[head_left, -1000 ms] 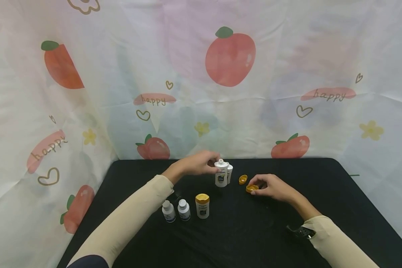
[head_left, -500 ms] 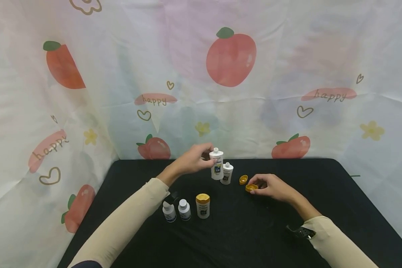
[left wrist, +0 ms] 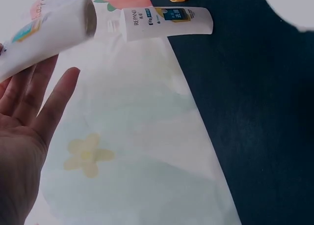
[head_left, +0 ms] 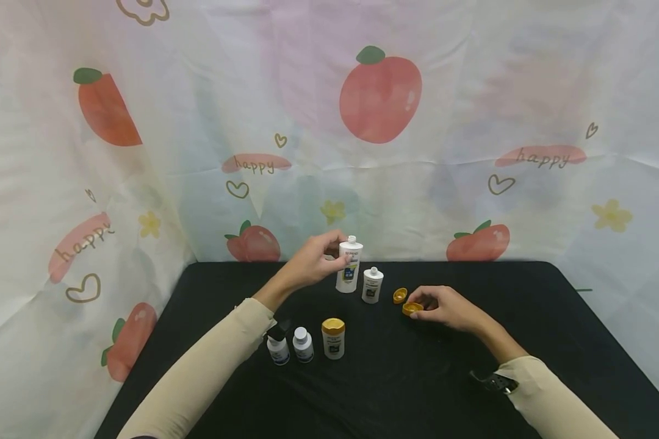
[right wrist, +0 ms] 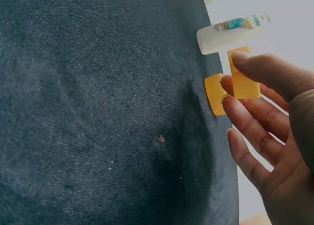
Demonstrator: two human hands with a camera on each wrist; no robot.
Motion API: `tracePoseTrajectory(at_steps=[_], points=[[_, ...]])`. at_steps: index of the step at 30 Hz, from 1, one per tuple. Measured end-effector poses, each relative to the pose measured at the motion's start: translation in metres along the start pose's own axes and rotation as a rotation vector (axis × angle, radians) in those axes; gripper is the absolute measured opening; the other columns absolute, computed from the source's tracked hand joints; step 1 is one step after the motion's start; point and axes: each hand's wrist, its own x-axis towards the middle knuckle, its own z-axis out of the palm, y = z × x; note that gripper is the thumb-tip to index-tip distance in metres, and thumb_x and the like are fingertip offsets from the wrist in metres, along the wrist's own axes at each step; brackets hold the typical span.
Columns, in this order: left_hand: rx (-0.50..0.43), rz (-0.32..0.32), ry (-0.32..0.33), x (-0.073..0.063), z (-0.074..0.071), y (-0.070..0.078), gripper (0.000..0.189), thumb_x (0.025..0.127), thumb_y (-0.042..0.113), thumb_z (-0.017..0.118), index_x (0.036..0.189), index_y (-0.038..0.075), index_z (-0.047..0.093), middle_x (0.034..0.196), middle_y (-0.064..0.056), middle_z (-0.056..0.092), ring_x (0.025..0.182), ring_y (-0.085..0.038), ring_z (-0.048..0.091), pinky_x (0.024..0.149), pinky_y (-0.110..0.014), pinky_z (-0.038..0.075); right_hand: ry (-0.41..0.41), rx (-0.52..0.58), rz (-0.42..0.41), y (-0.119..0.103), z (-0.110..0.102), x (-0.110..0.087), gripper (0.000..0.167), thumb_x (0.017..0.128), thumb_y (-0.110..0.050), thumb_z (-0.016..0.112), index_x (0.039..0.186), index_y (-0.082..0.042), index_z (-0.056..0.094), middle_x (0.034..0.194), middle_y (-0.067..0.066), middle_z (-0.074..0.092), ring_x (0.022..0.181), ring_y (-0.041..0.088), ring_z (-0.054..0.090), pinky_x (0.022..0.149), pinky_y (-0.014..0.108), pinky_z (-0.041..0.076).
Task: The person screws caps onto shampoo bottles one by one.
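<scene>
Five white bottles by my count: three near the front edge of the black table point(head_left: 554, 341), one of them gold-capped point(head_left: 333, 338), a capless bottle point(head_left: 371, 285) standing mid-table, and the lifted bottle point(head_left: 349, 266). My left hand point(head_left: 313, 263) pinches that one clear of the cloth, tilted. My right hand point(head_left: 449, 306) rests on the table, fingertips curled on one gold cap point(head_left: 412, 308); a second cap point(head_left: 398, 295) lies just beside it.
</scene>
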Motion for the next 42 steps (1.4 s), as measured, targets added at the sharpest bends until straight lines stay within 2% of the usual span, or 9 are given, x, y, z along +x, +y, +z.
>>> tracePoseTrajectory(at_steps=[10, 17, 23, 33, 38, 42], points=[[-0.091, -0.058, 0.065, -0.008, -0.001, -0.001, 0.028, 0.106, 0.022, 0.055, 0.132, 0.011, 0.053, 0.121, -0.01, 0.063, 0.105, -0.026, 0.064, 0.072, -0.035, 0.055, 0.008, 0.008, -0.035, -0.007, -0.001, 0.002, 0.024, 0.091, -0.028, 0.079, 0.111, -0.018, 0.071, 0.101, -0.003, 0.069, 0.086, 0.01, 0.063, 0.074, 0.028, 0.055], [-0.161, -0.097, 0.052, -0.012, -0.001, 0.003, 0.034, 0.11, 0.028, 0.046, 0.142, 0.016, 0.041, 0.136, -0.012, 0.054, 0.126, -0.033, 0.057, 0.071, -0.043, 0.06, 0.014, 0.001, -0.05, -0.013, -0.002, 0.004, 0.024, 0.09, -0.028, 0.079, 0.11, -0.017, 0.07, 0.1, -0.002, 0.07, 0.087, 0.011, 0.064, 0.074, 0.027, 0.055], [-0.225, -0.078, 0.06, -0.015, 0.0, 0.006, 0.034, 0.11, 0.024, 0.046, 0.142, 0.015, 0.04, 0.137, -0.013, 0.052, 0.125, -0.035, 0.057, 0.068, -0.042, 0.061, 0.016, -0.011, -0.051, -0.017, -0.002, 0.005, 0.024, 0.091, -0.028, 0.078, 0.111, -0.017, 0.07, 0.1, -0.003, 0.069, 0.088, 0.009, 0.064, 0.075, 0.027, 0.055], [-0.229, -0.047, 0.103, -0.021, 0.005, 0.005, 0.038, 0.102, 0.014, 0.062, 0.137, 0.014, 0.047, 0.129, -0.013, 0.059, 0.111, -0.031, 0.066, 0.066, -0.047, 0.061, 0.017, -0.023, -0.058, -0.021, 0.0, 0.008, 0.024, 0.092, -0.027, 0.078, 0.112, -0.017, 0.07, 0.101, -0.003, 0.069, 0.088, 0.01, 0.063, 0.077, 0.028, 0.055], [-0.228, -0.06, 0.101, -0.025, 0.008, 0.006, 0.037, 0.1, 0.013, 0.066, 0.134, 0.011, 0.052, 0.124, -0.013, 0.062, 0.11, -0.028, 0.067, 0.067, -0.04, 0.061, 0.035, -0.021, -0.06, -0.024, -0.002, 0.009, 0.024, 0.091, -0.027, 0.078, 0.112, -0.018, 0.071, 0.103, -0.004, 0.07, 0.089, 0.01, 0.064, 0.078, 0.029, 0.055], [-0.268, -0.082, 0.108, -0.029, 0.009, 0.007, 0.036, 0.099, 0.013, 0.068, 0.133, 0.011, 0.055, 0.121, -0.013, 0.064, 0.107, -0.026, 0.067, 0.072, -0.042, 0.061, 0.047, -0.011, -0.055, -0.028, -0.004, 0.009, 0.025, 0.09, -0.029, 0.079, 0.113, -0.02, 0.071, 0.104, -0.005, 0.07, 0.089, 0.01, 0.065, 0.078, 0.028, 0.056]])
